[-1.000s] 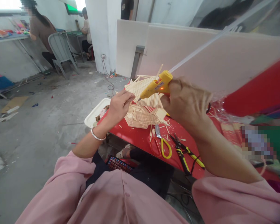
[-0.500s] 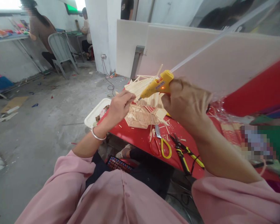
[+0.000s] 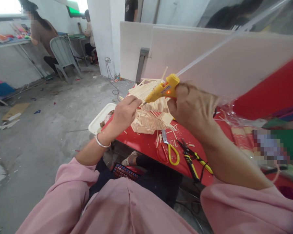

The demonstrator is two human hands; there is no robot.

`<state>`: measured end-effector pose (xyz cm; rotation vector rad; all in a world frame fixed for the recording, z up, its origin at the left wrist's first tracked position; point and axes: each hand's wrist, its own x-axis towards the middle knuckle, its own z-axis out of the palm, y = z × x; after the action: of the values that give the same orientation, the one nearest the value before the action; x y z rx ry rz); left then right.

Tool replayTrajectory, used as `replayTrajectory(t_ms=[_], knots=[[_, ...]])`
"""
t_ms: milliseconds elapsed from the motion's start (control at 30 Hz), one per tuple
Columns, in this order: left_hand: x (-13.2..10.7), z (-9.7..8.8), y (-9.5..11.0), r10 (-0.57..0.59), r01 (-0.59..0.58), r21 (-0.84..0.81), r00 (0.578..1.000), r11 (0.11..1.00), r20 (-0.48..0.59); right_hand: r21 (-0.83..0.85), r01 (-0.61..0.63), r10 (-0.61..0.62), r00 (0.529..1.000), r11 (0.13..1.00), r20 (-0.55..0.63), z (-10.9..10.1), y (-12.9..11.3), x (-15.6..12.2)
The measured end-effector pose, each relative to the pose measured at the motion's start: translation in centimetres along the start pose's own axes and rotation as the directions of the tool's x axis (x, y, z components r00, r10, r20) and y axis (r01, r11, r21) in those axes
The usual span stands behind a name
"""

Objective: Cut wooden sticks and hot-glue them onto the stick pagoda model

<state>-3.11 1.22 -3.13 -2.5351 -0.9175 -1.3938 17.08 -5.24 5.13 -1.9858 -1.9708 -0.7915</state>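
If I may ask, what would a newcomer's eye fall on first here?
Probably the yellow glue gun, its small light glowing orange, in the right hand, its nozzle close to the left hand. Next, the pale sticks in rows on the red table, with red-and-yellow-handled scissors lying nearer the person.

head-worn view | faces forward and down | red tabletop (image 3: pixel 141 143) near | upper right seems blurred

Plastic glue gun (image 3: pixel 160 91), wooden sticks (image 3: pixel 159 106) (matt), glossy tabletop (image 3: pixel 139 141)
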Motion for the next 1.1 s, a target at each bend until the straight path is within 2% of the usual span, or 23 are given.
replayTrajectory(t_ms=[167,300,500,633,1100], knots=[[0.06,0.08,0.11,0.083,-0.079,0.131,0.996,0.988,-0.024,0.039,0.001,0.000,1.000,0.999,-0.025,0.18,0.15,-0.09],[0.15,0.00,0.40,0.095,-0.090,0.148,0.995,0.985,-0.026,0.054,-0.015,0.015,1.000,0.998,-0.010,0.10,0.09,-0.14],[-0.20,0.11,0.23,0.034,-0.034,0.031,0.999,0.999,0.009,0.060,-0.019,0.018,1.000,0.998,0.019,0.02,-0.09,-0.27],[-0.52,0.44,-0.04,-0.009,0.007,-0.032,0.999,0.999,-0.040,0.058,-0.016,0.015,1.000,0.998,0.016,0.16,-0.01,-0.45],[-0.56,0.26,0.10,-0.008,0.001,-0.094,0.997,0.996,-0.074,0.107,-0.018,0.017,1.000,0.994,0.018,0.19,-0.12,-0.30]])
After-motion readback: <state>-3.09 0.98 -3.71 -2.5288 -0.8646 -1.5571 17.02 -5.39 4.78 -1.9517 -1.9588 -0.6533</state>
